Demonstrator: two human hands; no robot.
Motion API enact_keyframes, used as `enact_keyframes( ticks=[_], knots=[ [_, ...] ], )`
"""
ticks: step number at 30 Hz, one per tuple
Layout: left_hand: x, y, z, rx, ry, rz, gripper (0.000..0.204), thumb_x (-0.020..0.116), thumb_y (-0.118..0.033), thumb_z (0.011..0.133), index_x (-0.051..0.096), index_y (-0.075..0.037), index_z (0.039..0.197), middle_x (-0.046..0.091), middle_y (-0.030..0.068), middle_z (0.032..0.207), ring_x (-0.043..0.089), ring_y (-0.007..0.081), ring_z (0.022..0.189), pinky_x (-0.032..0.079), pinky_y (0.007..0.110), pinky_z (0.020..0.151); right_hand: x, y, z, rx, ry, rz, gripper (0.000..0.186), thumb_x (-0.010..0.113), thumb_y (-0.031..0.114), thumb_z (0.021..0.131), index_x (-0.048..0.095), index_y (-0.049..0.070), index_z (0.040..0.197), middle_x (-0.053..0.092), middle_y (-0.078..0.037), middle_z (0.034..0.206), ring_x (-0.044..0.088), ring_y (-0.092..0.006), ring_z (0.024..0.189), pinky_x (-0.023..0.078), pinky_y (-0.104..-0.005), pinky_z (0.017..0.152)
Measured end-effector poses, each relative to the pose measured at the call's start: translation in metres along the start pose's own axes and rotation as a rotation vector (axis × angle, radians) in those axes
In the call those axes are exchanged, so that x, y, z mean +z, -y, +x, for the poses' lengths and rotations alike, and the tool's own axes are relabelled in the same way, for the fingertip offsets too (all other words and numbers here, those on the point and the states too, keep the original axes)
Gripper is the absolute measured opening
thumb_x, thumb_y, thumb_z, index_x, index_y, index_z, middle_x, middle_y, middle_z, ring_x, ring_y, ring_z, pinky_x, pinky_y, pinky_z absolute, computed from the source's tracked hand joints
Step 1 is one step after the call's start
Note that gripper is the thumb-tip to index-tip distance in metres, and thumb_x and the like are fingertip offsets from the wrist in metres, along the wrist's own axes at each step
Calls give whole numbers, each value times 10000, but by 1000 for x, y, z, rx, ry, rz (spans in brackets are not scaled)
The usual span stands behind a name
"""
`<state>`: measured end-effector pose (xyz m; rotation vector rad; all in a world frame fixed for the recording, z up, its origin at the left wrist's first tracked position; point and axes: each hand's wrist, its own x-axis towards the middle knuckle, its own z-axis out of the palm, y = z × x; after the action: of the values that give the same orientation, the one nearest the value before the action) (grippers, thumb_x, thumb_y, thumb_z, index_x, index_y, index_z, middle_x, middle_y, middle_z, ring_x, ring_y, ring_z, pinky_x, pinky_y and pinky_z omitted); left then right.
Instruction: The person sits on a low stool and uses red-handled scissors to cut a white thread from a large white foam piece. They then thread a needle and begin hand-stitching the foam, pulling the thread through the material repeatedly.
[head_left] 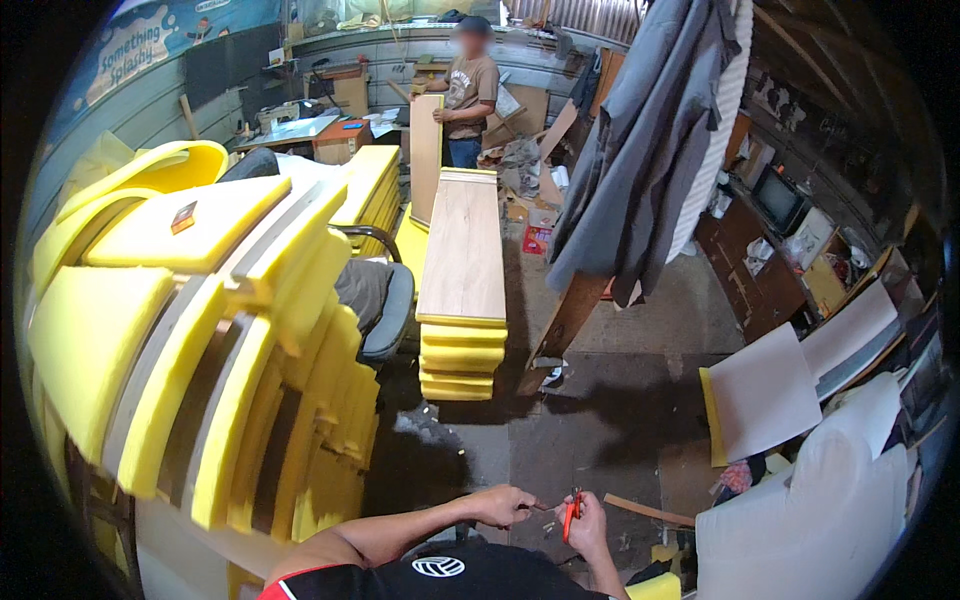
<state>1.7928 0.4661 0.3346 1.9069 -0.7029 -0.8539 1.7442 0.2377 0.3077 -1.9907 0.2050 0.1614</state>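
Note:
Just in front of my body at the bottom, both hands are close together. My right hand [588,527] is closed around a small hand tool with red handles [571,516]. The tool's dark tip points up and away; whether it is pliers or scissors I cannot tell. My left hand [503,505] is closed, with thumb and forefinger together and pointing toward the right hand. Something thin seems to be between the hands, too small to name. Neither hand touches the yellow foam pieces around me.
Tall stacks of yellow foam pieces [95,340] fill the left, beside a chair [392,315]. Ahead stands a foam stack topped by a wooden board [465,250]. Behind it a person [470,85] holds an upright board [426,160]. Dark cloth [645,150] hangs right of centre; white-faced panels [765,395] lean at right.

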Motion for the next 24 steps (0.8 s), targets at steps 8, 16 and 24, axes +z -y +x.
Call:
enact_keyframes(
  ticks=[8, 16, 24],
  knots=[
    [-59, 15, 47, 64, 107, -67, 474, 483, -135, 872, 562, -175, 1338, 656, 155, 749, 632, 261, 606, 514, 407, 650, 3, 21, 50, 21, -111, 19, 268, 714, 77, 806, 558, -3, 1009, 656, -84, 836, 623, -134, 754, 501, -301, 677],
    [-79, 33, 84, 62, 93, -204, 442, 489, -99, 894, 561, -92, 1329, 631, 78, 754, 635, 171, 577, 520, 332, 582, -3, 24, 100, 53, -74, 70, 240, 715, 74, 804, 551, 7, 966, 648, -61, 796, 606, -118, 736, 485, -290, 671],
    [-112, 7, 147, -99, 106, -280, 413, 496, -89, 897, 574, -55, 1301, 620, 64, 727, 631, 141, 578, 534, 314, 577, -36, -5, 173, -61, -118, 39, 255, 705, 47, 800, 556, 3, 1002, 644, -70, 813, 609, -122, 741, 498, -296, 671]
  ],
)
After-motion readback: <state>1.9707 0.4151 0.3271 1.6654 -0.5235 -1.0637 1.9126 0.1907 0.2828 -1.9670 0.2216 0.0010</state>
